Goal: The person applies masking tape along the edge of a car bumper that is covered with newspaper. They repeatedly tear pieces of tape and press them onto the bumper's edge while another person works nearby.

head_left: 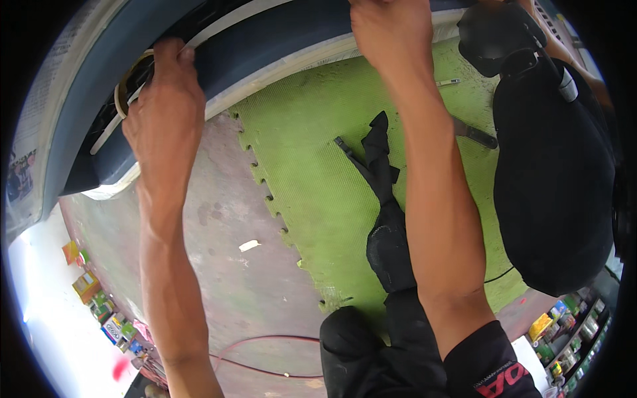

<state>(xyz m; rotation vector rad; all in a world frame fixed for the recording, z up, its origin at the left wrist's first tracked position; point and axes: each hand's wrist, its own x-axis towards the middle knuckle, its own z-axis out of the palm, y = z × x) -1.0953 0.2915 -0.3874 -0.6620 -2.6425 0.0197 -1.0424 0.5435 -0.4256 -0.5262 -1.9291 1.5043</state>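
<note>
A dark blue-grey vehicle panel (292,41) curves across the top, with pale masking along its lower edge. My left hand (169,96) is closed at the panel's recessed left part, its fingers curled. A tan ring, seemingly a roll of masking tape (120,99), shows beside those fingers and is partly hidden by them. Past this hand runs a narrow pale strip (229,16) along the panel. My right hand (393,30) reaches up against the panel farther right; its fingertips are hidden at the picture's upper edge, so what they touch cannot be made out.
Close on the right crouches another person in a black cap (501,36) and black top. A green foam mat (298,152) with an interlocking edge covers part of the worn floor. A reddish hose (265,338) curves below. Shelves with containers (577,338) stand lower right.
</note>
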